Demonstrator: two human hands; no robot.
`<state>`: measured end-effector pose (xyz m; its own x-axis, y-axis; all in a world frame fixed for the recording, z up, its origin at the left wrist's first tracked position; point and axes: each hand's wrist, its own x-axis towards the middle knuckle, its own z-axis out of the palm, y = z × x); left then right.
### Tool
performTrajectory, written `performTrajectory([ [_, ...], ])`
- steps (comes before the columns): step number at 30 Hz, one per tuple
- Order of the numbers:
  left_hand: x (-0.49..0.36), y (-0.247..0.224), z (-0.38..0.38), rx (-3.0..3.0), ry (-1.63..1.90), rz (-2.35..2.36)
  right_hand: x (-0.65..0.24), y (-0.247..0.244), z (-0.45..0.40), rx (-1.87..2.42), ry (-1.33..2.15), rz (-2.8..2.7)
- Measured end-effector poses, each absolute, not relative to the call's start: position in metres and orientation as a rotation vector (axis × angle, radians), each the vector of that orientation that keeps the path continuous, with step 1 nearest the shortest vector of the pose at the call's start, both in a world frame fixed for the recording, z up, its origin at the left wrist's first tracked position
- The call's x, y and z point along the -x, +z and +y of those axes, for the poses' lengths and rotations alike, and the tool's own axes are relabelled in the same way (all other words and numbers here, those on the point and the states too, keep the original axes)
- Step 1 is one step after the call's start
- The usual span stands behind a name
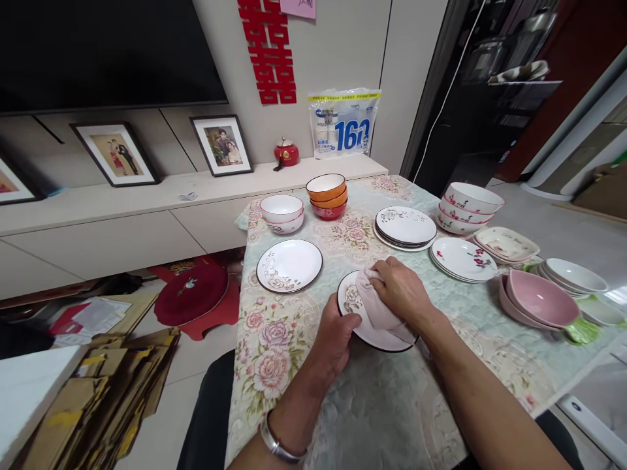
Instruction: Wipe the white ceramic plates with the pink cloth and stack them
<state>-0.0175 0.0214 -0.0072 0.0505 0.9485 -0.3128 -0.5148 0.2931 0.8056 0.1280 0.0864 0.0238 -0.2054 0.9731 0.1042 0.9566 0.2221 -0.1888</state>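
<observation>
Near the tabletop's front edge (274, 450), my left fingers (337, 326) pinch the rim of a smooth, likely breakable plate (350, 297); my right hand (399, 287) grips the soft cloth (375, 303) on it.

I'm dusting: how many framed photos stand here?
3: a cropped frame at the left edge, a middle frame, a right frame nearest the red jar; more may be out of shot.

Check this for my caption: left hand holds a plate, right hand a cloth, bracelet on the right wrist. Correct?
The head view shows the bracelet on the left wrist. The left hand holds a plate, the right hand a cloth.
</observation>
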Motion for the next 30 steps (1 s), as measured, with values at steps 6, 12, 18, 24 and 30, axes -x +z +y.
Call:
performTrajectory([
  [6,0.018,0.002,0.017,-0.572,1.142,0.96,-0.123,0.017,0.086,1.473,0.403,-2.343],
  [12,0.018,0.001,0.018,-0.541,1.162,0.909,-0.127,0.024,0.085,1.142,0.668,-2.43],
  [18,0.017,0.005,0.019,-0.521,1.136,0.905,-0.142,0.031,0.09,1.814,0.366,-2.393],
  [24,0.017,0.002,0.015,-0.592,1.124,0.912,-0.13,0.027,0.086,1.951,0.027,-2.276],
  [30,0.018,0.0,0.015,-0.63,1.139,0.893,-0.123,0.023,0.085,1.299,0.511,-2.367],
])
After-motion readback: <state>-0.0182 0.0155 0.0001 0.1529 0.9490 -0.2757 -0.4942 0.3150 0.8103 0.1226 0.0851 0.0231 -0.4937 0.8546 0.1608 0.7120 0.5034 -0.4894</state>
